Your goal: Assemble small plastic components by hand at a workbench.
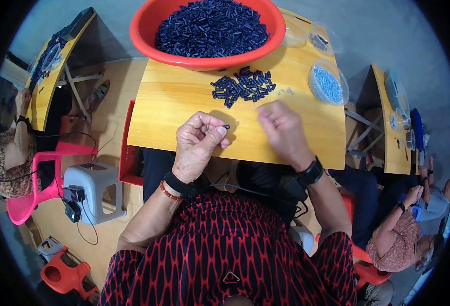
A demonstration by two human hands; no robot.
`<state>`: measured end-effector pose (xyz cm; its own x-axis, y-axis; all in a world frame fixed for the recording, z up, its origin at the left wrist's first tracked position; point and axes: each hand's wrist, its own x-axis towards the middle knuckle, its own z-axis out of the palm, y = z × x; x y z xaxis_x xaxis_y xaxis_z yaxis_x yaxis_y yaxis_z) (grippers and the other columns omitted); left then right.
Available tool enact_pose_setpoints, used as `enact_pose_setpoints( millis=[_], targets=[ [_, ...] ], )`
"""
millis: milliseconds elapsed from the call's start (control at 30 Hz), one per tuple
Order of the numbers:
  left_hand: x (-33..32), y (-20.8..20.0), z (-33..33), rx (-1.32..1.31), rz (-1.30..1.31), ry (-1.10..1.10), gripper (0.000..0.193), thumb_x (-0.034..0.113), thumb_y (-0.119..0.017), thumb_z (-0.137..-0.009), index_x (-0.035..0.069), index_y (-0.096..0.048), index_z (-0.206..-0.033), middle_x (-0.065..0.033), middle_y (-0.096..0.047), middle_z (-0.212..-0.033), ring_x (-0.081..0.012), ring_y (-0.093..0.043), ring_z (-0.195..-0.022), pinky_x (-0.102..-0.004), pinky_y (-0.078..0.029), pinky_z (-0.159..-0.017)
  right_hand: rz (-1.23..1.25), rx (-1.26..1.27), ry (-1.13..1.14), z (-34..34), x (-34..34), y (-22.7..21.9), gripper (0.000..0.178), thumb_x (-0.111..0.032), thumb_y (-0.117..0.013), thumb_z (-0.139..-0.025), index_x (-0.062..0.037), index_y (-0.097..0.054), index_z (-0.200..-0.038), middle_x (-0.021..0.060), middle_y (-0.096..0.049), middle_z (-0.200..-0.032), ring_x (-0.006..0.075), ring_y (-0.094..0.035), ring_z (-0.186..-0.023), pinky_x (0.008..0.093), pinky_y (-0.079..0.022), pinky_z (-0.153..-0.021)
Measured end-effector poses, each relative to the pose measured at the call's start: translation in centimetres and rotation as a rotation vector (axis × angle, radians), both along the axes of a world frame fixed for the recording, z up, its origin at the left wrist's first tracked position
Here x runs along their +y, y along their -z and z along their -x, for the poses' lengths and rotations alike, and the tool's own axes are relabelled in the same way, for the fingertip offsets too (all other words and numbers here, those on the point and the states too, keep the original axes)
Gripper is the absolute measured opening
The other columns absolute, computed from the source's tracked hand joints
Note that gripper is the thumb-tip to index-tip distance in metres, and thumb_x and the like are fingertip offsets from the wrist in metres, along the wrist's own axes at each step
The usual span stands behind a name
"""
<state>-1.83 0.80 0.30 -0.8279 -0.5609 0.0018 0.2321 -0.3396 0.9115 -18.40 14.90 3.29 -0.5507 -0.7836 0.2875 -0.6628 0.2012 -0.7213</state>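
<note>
My left hand [200,140] is closed in a pinch over the near part of the table, thumb and forefinger gripping a small black tubular piece [227,126] whose end pokes out. To its right, my right hand [283,133] is smeared by motion; its fingers look drawn together, and whether they hold anything does not show. Beyond both hands lies a loose heap of black tubular pieces [242,86]. A few tiny clear bits [287,92] lie just right of that heap. At the far edge stands a red basin [139,38] full of the same kind of black pieces.
A clear tub of small light-blue parts [328,85] stands at the right edge of the yellow table [169,97]. Other clear containers [323,40] sit behind it. People work at tables on both sides. A grey stool [93,188] and a pink chair [46,178] are on my left.
</note>
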Motion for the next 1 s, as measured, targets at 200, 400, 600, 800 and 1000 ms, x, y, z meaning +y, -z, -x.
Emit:
enact_pose_setpoints(
  millis=[200, 400, 600, 800, 1000],
  targets=[
    [-0.3, 0.1, 0.1, 0.044, -0.153, -0.051, 0.006, 0.002, -0.061, -0.092, 0.001, -0.060, -0.099, -0.0045, -0.063, -0.083, -0.0109, -0.061, -0.068, -0.0233, -0.053, -0.065, -0.014, 0.264, 0.170, 6.3, 0.1, 1.2, 0.009, 0.001, -0.062, -0.083, -0.0011, -0.062, -0.093, 0.0178, -0.058, -0.082, 0.0363, -0.059, -0.076, 0.0410, -0.049, -0.070],
    [-0.4, 0.2, -0.2, 0.011, -0.165, -0.049, 0.011, 0.002, -0.059, -0.094, 0.000, -0.061, -0.105, -0.0050, -0.063, -0.084, -0.0106, -0.060, -0.069, -0.0238, -0.053, -0.067, -0.181, 0.328, 0.081, 6.4, -0.4, 0.0, 0.003, 0.001, -0.060, -0.084, 0.0001, -0.060, -0.087, 0.0195, -0.057, -0.083, 0.0387, -0.059, -0.079, 0.0436, -0.049, -0.071],
    [-0.4, 0.3, -0.2, 0.001, -0.145, -0.041, 0.011, 0.004, -0.060, -0.094, 0.000, -0.059, -0.104, -0.0052, -0.063, -0.085, -0.0112, -0.061, -0.070, -0.0243, -0.053, -0.067, -0.142, 0.326, 0.053, 3.4, -0.4, -1.0, 0.006, 0.002, -0.058, -0.086, 0.0016, -0.056, -0.092, 0.0181, -0.057, -0.084, 0.0364, -0.059, -0.074, 0.0409, -0.049, -0.068],
    [-0.7, 0.8, -0.3, 0.033, -0.192, 0.011, 0.012, 0.005, -0.061, -0.093, 0.000, -0.058, -0.104, -0.0070, -0.064, -0.086, -0.0132, -0.062, -0.071, -0.0263, -0.055, -0.068, 0.049, -0.462, -0.060, -3.3, -1.9, -1.1, 0.005, 0.000, -0.056, -0.093, 0.0000, -0.058, -0.097, 0.0062, -0.063, -0.085, 0.0130, -0.063, -0.071, 0.0266, -0.051, -0.061],
    [-0.7, 0.3, -0.4, 0.068, -0.257, 0.036, 0.012, 0.005, -0.062, -0.093, 0.002, -0.058, -0.104, -0.0078, -0.065, -0.088, -0.0143, -0.064, -0.074, -0.0277, -0.056, -0.070, 0.185, -0.683, -0.121, -4.2, -2.9, -0.9, 0.011, 0.000, -0.056, -0.094, 0.0001, -0.061, -0.104, 0.0063, -0.065, -0.090, 0.0094, -0.065, -0.076, 0.0241, -0.052, -0.063]
  ],
)
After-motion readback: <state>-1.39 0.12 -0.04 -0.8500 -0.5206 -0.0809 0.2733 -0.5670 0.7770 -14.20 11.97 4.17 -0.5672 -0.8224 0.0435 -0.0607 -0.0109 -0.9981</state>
